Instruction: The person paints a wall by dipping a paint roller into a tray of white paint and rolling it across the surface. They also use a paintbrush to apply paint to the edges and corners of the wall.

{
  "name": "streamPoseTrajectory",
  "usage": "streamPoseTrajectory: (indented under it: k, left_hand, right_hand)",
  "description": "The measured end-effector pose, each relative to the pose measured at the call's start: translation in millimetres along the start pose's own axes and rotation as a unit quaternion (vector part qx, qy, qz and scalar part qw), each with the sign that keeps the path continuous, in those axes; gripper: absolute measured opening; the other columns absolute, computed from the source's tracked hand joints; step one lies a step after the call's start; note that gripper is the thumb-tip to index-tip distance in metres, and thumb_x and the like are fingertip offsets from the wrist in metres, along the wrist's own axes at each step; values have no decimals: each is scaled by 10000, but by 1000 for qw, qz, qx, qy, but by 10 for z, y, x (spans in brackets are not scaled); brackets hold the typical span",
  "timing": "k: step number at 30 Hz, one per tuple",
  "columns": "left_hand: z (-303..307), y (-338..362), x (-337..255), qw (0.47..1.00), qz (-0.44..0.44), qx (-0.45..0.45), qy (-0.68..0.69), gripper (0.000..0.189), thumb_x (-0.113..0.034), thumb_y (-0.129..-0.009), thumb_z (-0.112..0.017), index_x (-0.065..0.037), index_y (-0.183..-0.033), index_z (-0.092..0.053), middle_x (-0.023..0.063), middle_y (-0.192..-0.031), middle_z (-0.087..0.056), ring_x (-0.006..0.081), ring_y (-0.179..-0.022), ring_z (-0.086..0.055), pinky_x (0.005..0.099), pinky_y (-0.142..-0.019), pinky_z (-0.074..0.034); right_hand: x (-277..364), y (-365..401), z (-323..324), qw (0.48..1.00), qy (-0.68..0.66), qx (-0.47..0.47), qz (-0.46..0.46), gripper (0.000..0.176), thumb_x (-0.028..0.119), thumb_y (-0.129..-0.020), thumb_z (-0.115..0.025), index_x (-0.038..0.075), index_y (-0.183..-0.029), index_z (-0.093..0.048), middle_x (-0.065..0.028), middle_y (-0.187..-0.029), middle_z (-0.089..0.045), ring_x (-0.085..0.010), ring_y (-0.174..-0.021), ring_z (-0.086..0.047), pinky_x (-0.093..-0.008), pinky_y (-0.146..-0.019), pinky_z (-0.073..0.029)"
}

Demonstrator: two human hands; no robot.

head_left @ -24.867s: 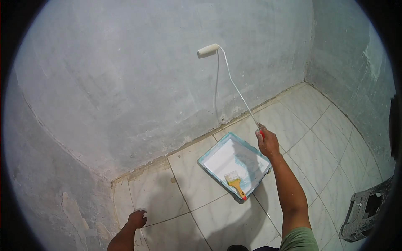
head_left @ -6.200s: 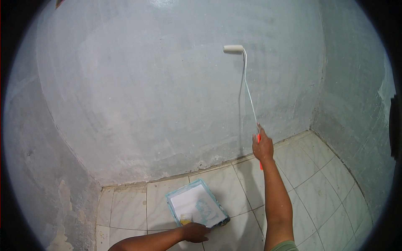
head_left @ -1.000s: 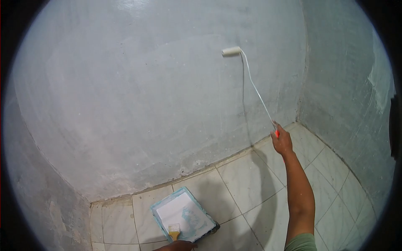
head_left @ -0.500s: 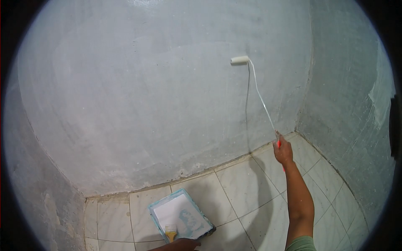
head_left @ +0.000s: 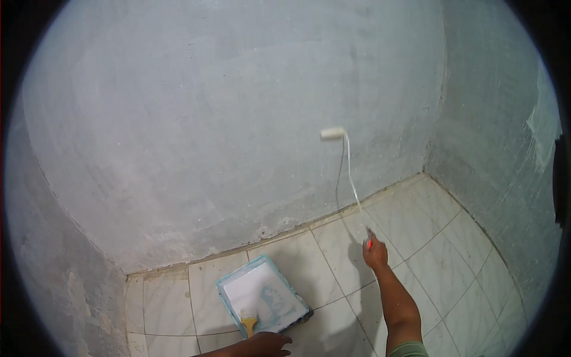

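My right hand (head_left: 375,253) is closed round the red handle of a paint roller. Its long, thin metal frame rises to a pale roller sleeve (head_left: 332,134) at the lower part of the grey wall. Below on the left, a blue-rimmed paint tray (head_left: 223,291) lies on the tiles with white paint in it. A paintbrush (head_left: 250,322) with a yellow handle rests in the tray near its front edge, the handle's end partly hidden. Beside the brush, at the tray's near edge, my left hand (head_left: 267,344) shows fingers apart and appears to hold nothing.
The grey wall (head_left: 178,149) in front has patchy, worn paint near its base. Another wall (head_left: 482,149) meets it at the right corner, and a third (head_left: 65,256) at the left. Pale marbled tiles (head_left: 160,303) cover the floor; a dark shadow falls across them.
The roller has come down the wall and slightly left, with my right hand lower too. My left hand has shifted a little right. The tray and brush stay in place.
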State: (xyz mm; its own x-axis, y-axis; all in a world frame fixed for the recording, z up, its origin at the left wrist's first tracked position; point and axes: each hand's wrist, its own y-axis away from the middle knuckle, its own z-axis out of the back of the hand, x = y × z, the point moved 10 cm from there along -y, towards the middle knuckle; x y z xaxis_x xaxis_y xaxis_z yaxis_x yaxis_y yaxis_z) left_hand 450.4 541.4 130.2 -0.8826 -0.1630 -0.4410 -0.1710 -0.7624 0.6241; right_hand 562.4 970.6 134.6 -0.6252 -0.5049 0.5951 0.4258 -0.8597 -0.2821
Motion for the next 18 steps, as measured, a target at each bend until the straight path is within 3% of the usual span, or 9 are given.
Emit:
streamPoseTrajectory:
  k: [5, 8, 11, 14, 16, 18]
  left_hand:
    - [-57, 269, 81, 1000, 7, -22, 7, 528, -401, -953, -624, -51, -1346, -580, 196, -1304, -629, 380, -1215, -585, 477, -1017, -472]
    - [-177, 266, 238, 999, 1, -34, 26, 526, -408, -947, -626, -47, -1327, -593, 194, -1288, -637, 376, -1212, -588, 476, -1016, -472]
    - [-124, 228, 237, 997, -29, -67, 13, 526, -413, -942, -628, -42, -1313, -602, 195, -1278, -641, 380, -1209, -588, 478, -1013, -473]
    - [21, 190, 72, 999, -15, -38, 6, 528, -409, -940, -629, -35, -1313, -601, 204, -1283, -637, 388, -1210, -586, 479, -1015, -470]
    - [23, 125, 46, 999, -19, -34, 20, 534, -411, -942, -626, -34, -1318, -596, 211, -1294, -630, 390, -1216, -582, 480, -1017, -466]
    - [-42, 45, 104, 999, -19, -33, 20, 538, -413, -942, -626, -33, -1321, -594, 212, -1300, -626, 386, -1221, -580, 481, -1020, -463]
  right_hand:
    - [-702, 828, -611, 997, 12, 70, -21, 509, 243, -933, -549, 148, -1432, -514, -255, -880, -695, -483, -835, -664, -551, -776, -544]
    - [-810, 865, -675, 995, 25, 90, -33, 487, 260, -943, -518, 151, -1418, -526, -265, -872, -688, -486, -838, -660, -549, -793, -545]
    - [-461, 580, -310, 997, 33, 68, -20, 482, 263, -944, -531, 147, -1412, -533, -279, -870, -683, -486, -841, -659, -552, -796, -539]
    - [-49, 148, 9, 998, 42, 34, 6, 523, 245, -942, -552, 177, -1456, -485, -252, -919, -702, -463, -870, -667, -554, -792, -535]
    - [340, -174, 355, 997, 40, -42, 43, 529, 246, -940, -572, 177, -1457, -485, -252, -904, -700, -460, -864, -667, -551, -780, -532]
    - [726, -480, 687, 996, 36, -62, 46, 533, 247, -946, -571, 184, -1467, -480, -253, -902, -699, -461, -855, -667, -546, -775, -529]
